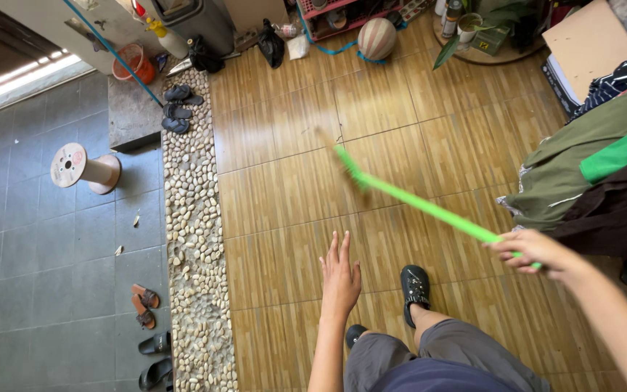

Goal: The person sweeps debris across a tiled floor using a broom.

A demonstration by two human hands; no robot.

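Your right hand is gripping the green broom handle; your left hand is hanging open, fingers spread, over the floor.

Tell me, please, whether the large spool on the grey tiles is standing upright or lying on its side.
On its side. The spool lies on the grey tiles with its round end flange and centre hole facing sideways towards the camera.

The broom has a smooth, bright green plastic handle with pale bristles. The wood-patterned floor shines glossy. A rough strip of pale pebbles lies left of it, beside matt grey tiles. Near the right, soft cloth hangs in folds.
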